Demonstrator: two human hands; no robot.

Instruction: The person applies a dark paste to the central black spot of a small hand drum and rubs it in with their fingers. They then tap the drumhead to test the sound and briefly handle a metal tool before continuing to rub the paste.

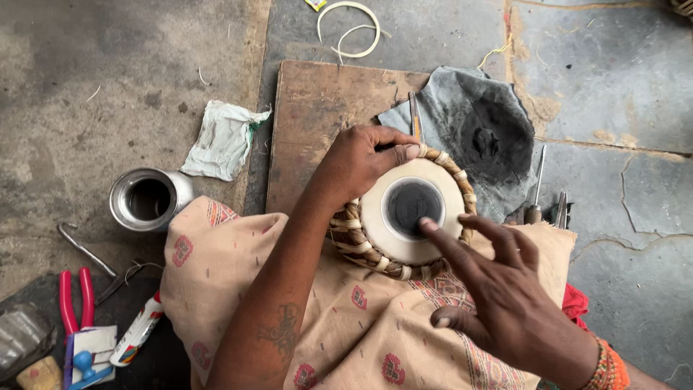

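Drum (404, 217): left hand (357, 162) clasps its braided rim, right hand's (505, 289) spread forefinger presses the black centre.

A small drum (404, 238) rests on a patterned cloth (346, 318) over the person's lap. The left hand (357, 162) grips its braided rim, thumb along the edge. The right hand (498, 289) presses a fingertip on the black centre patch (408, 202). A steel cup (148, 198) and red pliers (72, 296) lie on the floor (86, 87).
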